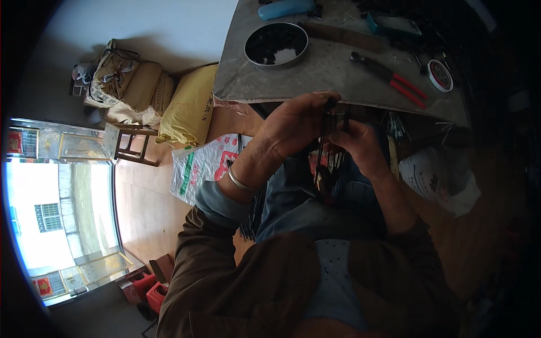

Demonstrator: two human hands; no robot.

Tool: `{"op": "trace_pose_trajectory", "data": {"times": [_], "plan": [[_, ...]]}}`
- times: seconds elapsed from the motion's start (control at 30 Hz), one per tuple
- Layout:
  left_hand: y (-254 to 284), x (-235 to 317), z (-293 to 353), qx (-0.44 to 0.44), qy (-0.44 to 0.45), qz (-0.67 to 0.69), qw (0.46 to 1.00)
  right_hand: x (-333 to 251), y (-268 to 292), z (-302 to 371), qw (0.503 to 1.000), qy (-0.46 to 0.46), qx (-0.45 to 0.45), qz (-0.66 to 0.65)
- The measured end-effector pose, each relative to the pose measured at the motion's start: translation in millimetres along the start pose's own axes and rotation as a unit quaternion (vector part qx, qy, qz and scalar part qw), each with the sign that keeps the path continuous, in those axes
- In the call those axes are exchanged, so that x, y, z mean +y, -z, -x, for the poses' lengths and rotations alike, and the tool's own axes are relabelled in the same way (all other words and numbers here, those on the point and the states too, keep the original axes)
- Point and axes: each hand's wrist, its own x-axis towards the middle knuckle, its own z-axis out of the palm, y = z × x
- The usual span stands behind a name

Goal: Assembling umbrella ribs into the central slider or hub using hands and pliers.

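My left hand [296,119] is raised at the table's front edge, its fingers closed at the top of several thin dark rods [320,151]. These hang down towards my lap, and what joins them is too dark to make out. My right hand [362,147] is closed just beside it, with fingertips pinched at the same rods. A small dark piece [331,103] shows at my left fingertips. More dark thin strands [249,225] hang by my left thigh.
On the grey table [236,79] are a bowl of black pieces [270,42], red-handled pliers [403,87], a round tin [440,76], a teal tray [394,24] and a blue case [286,8]. Yellow sacks [189,107] and a wooden stool [135,143] stand left; a white bag [431,177] lies right.
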Motion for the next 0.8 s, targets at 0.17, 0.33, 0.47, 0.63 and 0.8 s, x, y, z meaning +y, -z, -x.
{"op": "trace_pose_trajectory", "data": {"times": [0.17,0.33,0.47,0.63,0.8], "plan": [[1,-1,-2,0.007,-0.011,-0.010,1.000,-1,-1,0,1.000,0.000,0.003,-0.001],[-7,0,2,0.051,-0.030,-0.068,0.996,2,-1,-3,1.000,0.008,0.010,0.013],[-12,-1,3,0.120,-0.045,-0.146,0.981,3,-1,-3,1.000,0.007,0.023,0.018],[-15,-1,3,0.132,-0.074,-0.188,0.970,1,-2,-2,0.999,-0.003,0.031,0.007],[-26,2,6,0.141,-0.084,-0.307,0.937,0,-1,0,1.000,-0.004,0.028,-0.008]]}}
